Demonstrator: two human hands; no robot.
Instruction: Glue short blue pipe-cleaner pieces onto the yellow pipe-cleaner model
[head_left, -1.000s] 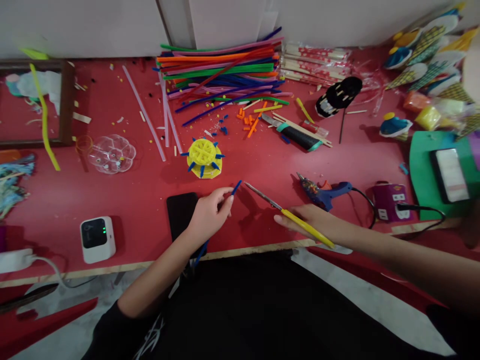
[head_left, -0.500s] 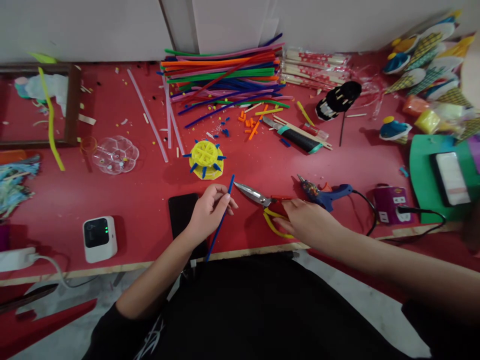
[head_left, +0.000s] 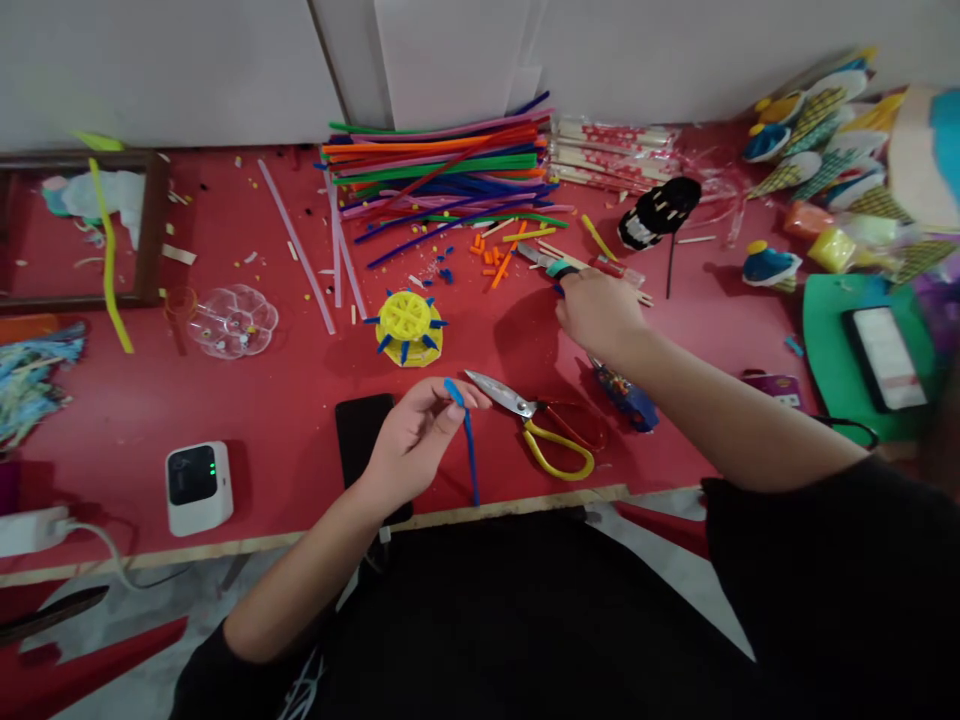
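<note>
Pinching a blue pipe cleaner (head_left: pixel 470 445) near the front edge (head_left: pixel 525 505), the left hand (head_left: pixel 412 440) sits beside scissors (head_left: pixel 527 408); well apart, the right hand (head_left: pixel 602 312) covers a utility knife (head_left: pixel 556 267), its grip unclear, open tabletop (head_left: pixel 495 330) stretching toward a yellow wheel model (head_left: pixel 406 318).

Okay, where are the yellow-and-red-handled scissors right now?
In the head view, the scissors lie on the red table, just right of the picture's centre, between the left hand and the glue gun.
</note>
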